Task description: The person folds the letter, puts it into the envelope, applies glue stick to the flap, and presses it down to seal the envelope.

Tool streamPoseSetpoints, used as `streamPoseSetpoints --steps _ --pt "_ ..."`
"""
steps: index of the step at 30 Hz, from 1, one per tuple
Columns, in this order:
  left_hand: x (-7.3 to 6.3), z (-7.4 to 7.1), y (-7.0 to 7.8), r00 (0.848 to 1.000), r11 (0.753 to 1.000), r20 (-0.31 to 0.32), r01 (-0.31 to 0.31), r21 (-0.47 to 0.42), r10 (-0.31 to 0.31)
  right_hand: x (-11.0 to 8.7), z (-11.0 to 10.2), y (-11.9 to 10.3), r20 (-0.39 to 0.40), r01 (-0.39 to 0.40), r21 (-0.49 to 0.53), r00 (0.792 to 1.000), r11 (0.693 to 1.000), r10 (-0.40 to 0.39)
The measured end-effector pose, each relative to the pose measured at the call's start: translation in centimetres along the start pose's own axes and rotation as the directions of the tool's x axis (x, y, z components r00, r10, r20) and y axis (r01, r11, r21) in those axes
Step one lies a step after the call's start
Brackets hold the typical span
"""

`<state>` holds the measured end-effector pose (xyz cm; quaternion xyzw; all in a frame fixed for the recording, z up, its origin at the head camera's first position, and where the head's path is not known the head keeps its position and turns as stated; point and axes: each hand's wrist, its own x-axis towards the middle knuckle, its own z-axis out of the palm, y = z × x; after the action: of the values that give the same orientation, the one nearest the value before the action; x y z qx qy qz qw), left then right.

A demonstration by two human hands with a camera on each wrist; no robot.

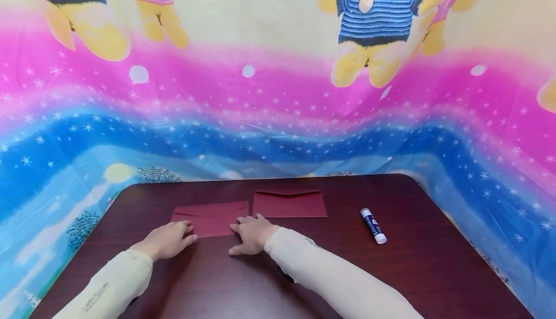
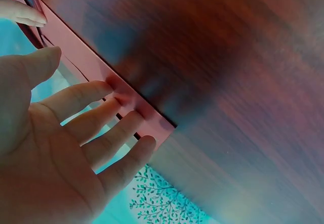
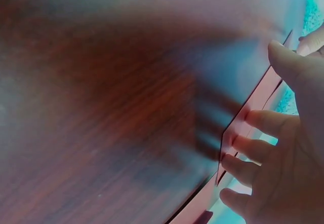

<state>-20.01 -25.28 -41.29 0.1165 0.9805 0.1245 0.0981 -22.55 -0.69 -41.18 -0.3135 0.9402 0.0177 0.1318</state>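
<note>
A dark red envelope lies flat on the table with its flap side up, between my two hands. My left hand touches its near left corner with spread fingertips. In the left wrist view, the fingers of my left hand rest on the envelope without curling round it. My right hand has its fingertips at the envelope's right end, thumb stretched out. The right wrist view shows my right hand with loosely bent fingers against the envelope.
A second red envelope lies just right of the first, its flap slightly raised. Farther right, a glue stick with a white cap lies on the dark wooden table. A printed curtain hangs behind the table's far edge.
</note>
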Motion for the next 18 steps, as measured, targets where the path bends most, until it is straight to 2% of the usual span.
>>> streamPoseSetpoints --steps 11,18 --pt "2.2 -0.8 -0.6 0.998 0.998 0.02 0.053 0.02 -0.053 1.9 -1.3 0.1 0.041 -0.088 -0.006 0.995 0.996 0.088" --pt "3.1 -1.2 -0.6 0.995 0.996 0.059 0.074 0.046 -0.077 2.5 -1.7 0.3 0.07 -0.128 0.042 0.99 0.991 0.124"
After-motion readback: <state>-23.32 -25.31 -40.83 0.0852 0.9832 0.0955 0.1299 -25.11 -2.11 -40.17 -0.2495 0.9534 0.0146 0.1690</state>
